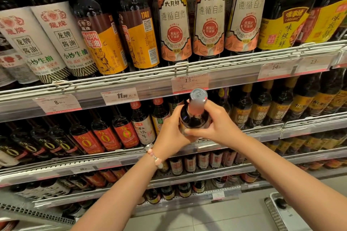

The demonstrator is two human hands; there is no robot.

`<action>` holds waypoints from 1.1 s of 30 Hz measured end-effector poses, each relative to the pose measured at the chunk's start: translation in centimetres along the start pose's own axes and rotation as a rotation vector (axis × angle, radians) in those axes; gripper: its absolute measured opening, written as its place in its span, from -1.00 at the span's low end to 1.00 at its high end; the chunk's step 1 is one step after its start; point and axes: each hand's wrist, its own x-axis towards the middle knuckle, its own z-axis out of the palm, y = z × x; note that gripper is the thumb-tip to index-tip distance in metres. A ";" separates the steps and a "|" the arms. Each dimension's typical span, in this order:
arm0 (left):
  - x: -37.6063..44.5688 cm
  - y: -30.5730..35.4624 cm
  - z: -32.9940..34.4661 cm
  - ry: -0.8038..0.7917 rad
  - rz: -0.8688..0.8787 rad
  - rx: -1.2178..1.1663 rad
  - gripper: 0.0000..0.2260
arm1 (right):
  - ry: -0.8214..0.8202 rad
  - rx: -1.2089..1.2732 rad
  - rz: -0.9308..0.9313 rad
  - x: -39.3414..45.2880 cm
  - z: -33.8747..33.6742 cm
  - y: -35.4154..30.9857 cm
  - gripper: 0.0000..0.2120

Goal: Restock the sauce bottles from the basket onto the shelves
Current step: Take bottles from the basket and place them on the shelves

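Both hands are closed around one dark sauce bottle (195, 116), held upright in front of the second shelf from the top. The left hand (170, 133) wraps the body from the left side; the right hand (216, 125) wraps it from the right, with its fingers crossing the lower front. The bottle's silver cap (198, 95) reaches the front rail of the top shelf (131, 82), just below the price tag reading 13.90 (190, 80). Writing on the cap is too small to read. A beaded bracelet (153, 154) sits on the left wrist.

Surroundings: the top shelf is full along its front edge. At its left end stand white-labelled bottles (62, 37) marked 龍牌 and 小炒生抽. Beside them are orange-labelled bottles (139, 39) showing 1740 and 450mL. Centre holds three peach-labelled bottles (210, 22) marked 六月鲜 and 遵循自然. The right end holds yellow-labelled bottles (281, 28) marked 味极鲜. Further rail tags read 8 and 11.00, and to the right 14 and 13.

Behind the held bottle, the second shelf (262, 133) is stocked. Red-labelled bottles (105, 137) bearing a large 0 stand left of it. A white-labelled bottle (143, 127) stands directly beside the left hand. Dark bottles with amber labels (277, 110) stand to the right. The hands hide the row directly behind them.

A basket (276, 210) edge shows on the floor at the lower right corner of view.
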 end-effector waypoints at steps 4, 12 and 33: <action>0.4 -0.4 -0.1 0.053 -0.013 0.030 -0.38 | -0.073 -0.045 0.016 0.9 -0.3 -0.1 -0.36; 1.1 -1.9 0.4 0.107 0.007 0.059 -0.42 | -0.058 -0.120 0.010 1.4 0.7 0.5 -0.37; 2.0 -4.6 2.4 0.184 -0.103 0.119 -0.60 | 0.042 -0.277 0.173 1.9 3.8 2.8 -0.41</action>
